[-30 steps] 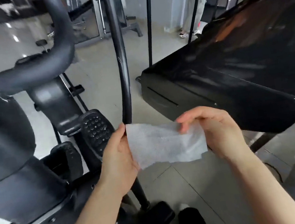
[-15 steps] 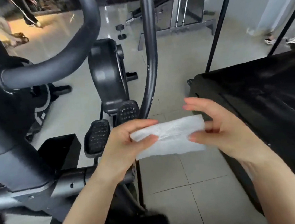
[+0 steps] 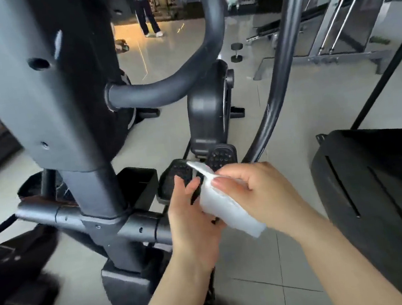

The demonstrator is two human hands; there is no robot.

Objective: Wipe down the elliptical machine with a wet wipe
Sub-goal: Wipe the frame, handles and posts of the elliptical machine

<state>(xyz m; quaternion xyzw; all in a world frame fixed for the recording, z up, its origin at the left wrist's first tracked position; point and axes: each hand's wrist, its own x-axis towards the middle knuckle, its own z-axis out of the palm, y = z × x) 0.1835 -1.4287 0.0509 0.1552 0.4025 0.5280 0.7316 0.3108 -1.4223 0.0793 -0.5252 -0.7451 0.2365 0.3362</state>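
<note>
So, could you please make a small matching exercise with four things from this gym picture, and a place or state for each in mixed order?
Things:
1. wet wipe
2. dumbbell
3. curved handlebar
4. foot pedal

Places or states:
A. stands alone on the far floor
B. studded, just above the hands
C. white, held between both hands
D. sticks out of the grey column

Pairs: 1-C, 2-A, 3-D, 4-B
</note>
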